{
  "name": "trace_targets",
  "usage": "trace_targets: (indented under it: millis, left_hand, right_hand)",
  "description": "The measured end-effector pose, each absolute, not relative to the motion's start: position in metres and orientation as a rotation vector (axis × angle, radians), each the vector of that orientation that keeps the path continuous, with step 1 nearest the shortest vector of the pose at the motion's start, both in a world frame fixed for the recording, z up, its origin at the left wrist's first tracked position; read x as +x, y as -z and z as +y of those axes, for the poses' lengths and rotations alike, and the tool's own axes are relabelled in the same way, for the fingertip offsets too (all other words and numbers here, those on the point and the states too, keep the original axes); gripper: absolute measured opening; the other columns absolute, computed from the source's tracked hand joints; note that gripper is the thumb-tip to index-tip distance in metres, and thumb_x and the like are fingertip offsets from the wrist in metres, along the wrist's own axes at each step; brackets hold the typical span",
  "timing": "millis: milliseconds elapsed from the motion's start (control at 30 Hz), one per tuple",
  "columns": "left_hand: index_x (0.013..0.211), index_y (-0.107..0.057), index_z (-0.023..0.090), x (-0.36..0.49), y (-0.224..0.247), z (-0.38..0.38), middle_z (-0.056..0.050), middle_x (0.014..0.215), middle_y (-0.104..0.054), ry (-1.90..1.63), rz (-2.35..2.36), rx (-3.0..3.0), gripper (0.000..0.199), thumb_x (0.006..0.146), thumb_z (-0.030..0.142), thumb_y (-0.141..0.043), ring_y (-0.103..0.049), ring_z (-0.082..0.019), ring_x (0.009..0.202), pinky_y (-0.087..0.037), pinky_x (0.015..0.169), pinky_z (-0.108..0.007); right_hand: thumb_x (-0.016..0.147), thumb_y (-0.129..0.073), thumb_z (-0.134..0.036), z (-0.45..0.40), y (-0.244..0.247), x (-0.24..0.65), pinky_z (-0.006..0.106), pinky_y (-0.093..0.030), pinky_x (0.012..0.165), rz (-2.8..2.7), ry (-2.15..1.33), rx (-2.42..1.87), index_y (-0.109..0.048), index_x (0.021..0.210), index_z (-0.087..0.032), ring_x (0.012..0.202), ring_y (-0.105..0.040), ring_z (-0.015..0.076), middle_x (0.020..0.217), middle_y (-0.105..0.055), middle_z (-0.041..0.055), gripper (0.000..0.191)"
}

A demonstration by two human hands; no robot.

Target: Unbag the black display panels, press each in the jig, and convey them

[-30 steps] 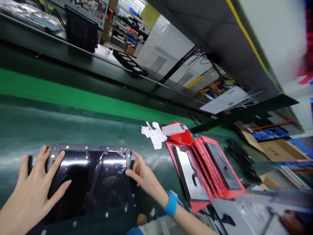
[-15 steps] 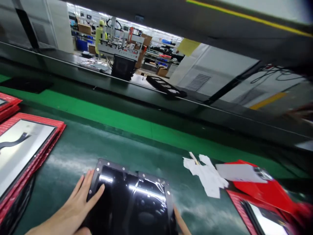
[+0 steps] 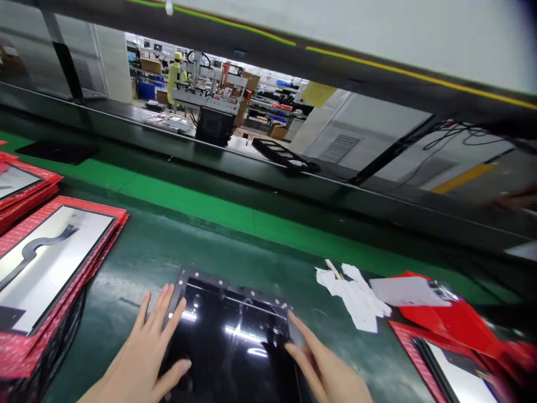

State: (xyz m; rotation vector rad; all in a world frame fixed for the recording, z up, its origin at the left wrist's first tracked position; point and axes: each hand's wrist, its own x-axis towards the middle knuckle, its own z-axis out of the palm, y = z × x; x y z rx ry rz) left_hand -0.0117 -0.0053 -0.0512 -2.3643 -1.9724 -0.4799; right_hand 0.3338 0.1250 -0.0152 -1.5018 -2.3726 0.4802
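A glossy black screen panel [image 3: 235, 347] lies at the bottom centre, its dark border marked with small white round dots. Its near end is cut off by the frame. My left hand [image 3: 140, 347] rests at the panel's left edge, fingers stretched and spread, the thumb over the glossy face. At the upper right corner my right hand [image 3: 325, 364] has its thumb and forefinger on the panel's edge, with a small greyish patch showing between them. The other right-hand fingers are hidden.
Left, display panels [image 3: 78, 246] with a ribbon cable lie on red bubble-wrap sleeves [image 3: 119, 221]. Crumpled white paper [image 3: 356, 302] and red wrapping [image 3: 457, 324] lie right, beside another panel [image 3: 457, 375]. A shelf [image 3: 356, 78] hangs overhead. A person in yellow [image 3: 174, 75] stands far off.
My right hand has come further into view, onto the panel's upper right edge. The left hand has spread along the left edge. The view has shifted slightly.
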Motion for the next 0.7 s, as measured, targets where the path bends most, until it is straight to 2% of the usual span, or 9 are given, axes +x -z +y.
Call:
trace_targets:
  millis: [100, 167, 367, 600, 700]
  left_hand:
    - [0.157, -0.015, 0.018, -0.010, 0.051, -0.008, -0.014, 0.163, -0.015, 0.482, -2.017, -2.330, 0.078, 0.095, 0.050, -0.049, -0.016, -0.036, 0.150, -0.018, 0.119, -0.061]
    - [0.157, -0.016, 0.020, -0.009, 0.052, -0.010, -0.013, 0.163, -0.017, 0.482, -2.033, -2.293, 0.076, 0.095, 0.051, -0.048, -0.018, -0.035, 0.149, -0.015, 0.120, -0.060]
    - [0.157, -0.016, 0.022, -0.008, 0.058, -0.011, -0.011, 0.163, -0.019, 0.391, -1.994, -2.225, 0.077, 0.094, 0.055, -0.046, -0.015, -0.032, 0.151, -0.008, 0.120, -0.058]
    - [0.157, -0.013, 0.020, -0.008, 0.055, -0.011, -0.011, 0.162, -0.021, 0.393, -2.009, -2.189, 0.080, 0.094, 0.055, -0.047, -0.014, -0.034, 0.150, -0.006, 0.119, -0.062]
    - [0.157, -0.010, 0.021, -0.010, 0.053, -0.010, -0.011, 0.162, -0.021, 0.446, -2.066, -2.233, 0.080, 0.094, 0.054, -0.047, -0.014, -0.034, 0.150, -0.010, 0.119, -0.062]
  right_hand:
    - [0.099, -0.044, -0.038, 0.147, 0.001, 0.290, 0.036, -0.054, 0.080, -2.417, -0.336, -1.183, -0.057, 0.132, -0.026, 0.092, -0.065, 0.0247, 0.100, -0.066, 0.0086, 0.037]
    - [0.099, -0.041, -0.027, 0.157, -0.001, 0.265, 0.039, -0.052, 0.087, -2.448, -0.371, -1.033, -0.061, 0.123, -0.025, 0.100, -0.061, 0.0238, 0.108, -0.063, 0.0090, 0.031]
    - [0.090, -0.039, -0.004, 0.167, 0.015, 0.245, 0.047, -0.047, 0.096, -2.541, -0.447, -0.909, -0.064, 0.115, -0.023, 0.118, -0.051, 0.0264, 0.124, -0.058, 0.0107, 0.040]
    - [0.084, -0.035, 0.000, 0.170, 0.026, 0.238, 0.047, -0.042, 0.100, -2.343, -0.704, -0.906, -0.060, 0.097, -0.023, 0.119, -0.048, 0.0237, 0.119, -0.058, 0.0074, 0.036]
    - [0.081, -0.037, -0.001, 0.174, 0.025, 0.232, 0.046, -0.042, 0.099, -2.314, -0.749, -0.917, -0.058, 0.090, -0.023, 0.115, -0.050, 0.0234, 0.114, -0.058, 0.0073, 0.031]
